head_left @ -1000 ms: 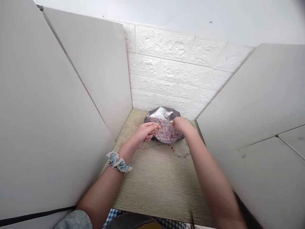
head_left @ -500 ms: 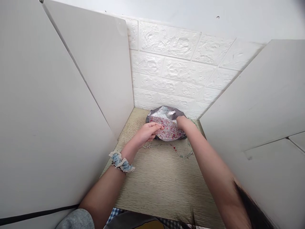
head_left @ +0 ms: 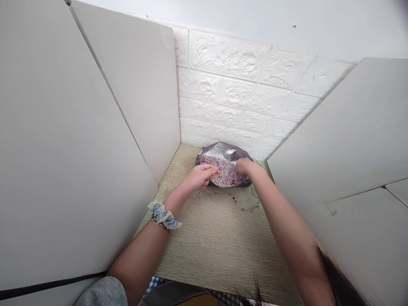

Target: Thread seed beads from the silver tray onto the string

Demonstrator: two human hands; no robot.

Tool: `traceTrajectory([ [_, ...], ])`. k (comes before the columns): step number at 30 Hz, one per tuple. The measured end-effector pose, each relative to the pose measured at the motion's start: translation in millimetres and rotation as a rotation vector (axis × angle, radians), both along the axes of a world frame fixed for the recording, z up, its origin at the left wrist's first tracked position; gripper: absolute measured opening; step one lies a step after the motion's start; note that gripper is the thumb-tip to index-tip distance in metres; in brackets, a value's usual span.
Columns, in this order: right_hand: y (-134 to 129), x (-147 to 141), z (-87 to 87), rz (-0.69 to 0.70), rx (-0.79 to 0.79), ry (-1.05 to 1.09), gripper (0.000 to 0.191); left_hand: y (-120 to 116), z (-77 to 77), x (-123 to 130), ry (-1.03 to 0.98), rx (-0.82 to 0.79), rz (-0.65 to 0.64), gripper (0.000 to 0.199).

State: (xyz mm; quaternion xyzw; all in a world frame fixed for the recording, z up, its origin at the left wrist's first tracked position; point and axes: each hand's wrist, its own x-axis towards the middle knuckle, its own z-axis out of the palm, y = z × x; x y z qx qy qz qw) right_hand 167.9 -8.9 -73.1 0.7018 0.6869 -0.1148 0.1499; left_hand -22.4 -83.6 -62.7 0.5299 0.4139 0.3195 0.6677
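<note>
- While the silvery bag (head_left: 219, 149) stays by the wall (head_left: 229, 121), the right hand (head_left: 245, 166) has sunk slightly deeper at its right, seemingly gathering; grip hidden.
- Left hand (head_left: 200, 175): fingertips together, bag's left front.
- Beaded strand (head_left: 235, 199): before bag.
- Loose beads (head_left: 227, 173): inside bag.

Gleams silver-grey on the bag (head_left: 219, 150), speckles pink, red and white across beads (head_left: 227, 173) inside it, runs green and red along the strand (head_left: 235, 199) beside it, forms white brick-pattern on the wall (head_left: 236, 91) behind.
</note>
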Motion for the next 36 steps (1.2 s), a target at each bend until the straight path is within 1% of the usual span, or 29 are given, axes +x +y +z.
traceTrajectory([
  [8,2.0,2.4,6.4,0.014,-0.058,-0.032,0.024,-0.3,-1.5,3.4,0.050,0.001,-0.025,0.021],
  [12,0.2,4.0,6.5,0.038,-0.068,-0.048,0.026,0.6,-3.3,3.0,0.030,0.007,-0.041,0.021],
  [25,-10.6,-3.8,17.8,0.086,-0.045,-0.052,0.018,1.5,-5.1,2.1,0.041,0.016,-0.041,0.022],
  [32,-12.1,-5.8,16.4,0.089,-0.025,-0.050,0.018,1.3,-4.8,2.0,0.045,0.024,-0.032,0.022],
  [36,-14.0,-7.0,16.8,0.083,0.010,-0.030,0.015,0.7,-2.9,1.6,0.094,0.041,-0.003,0.023],
])
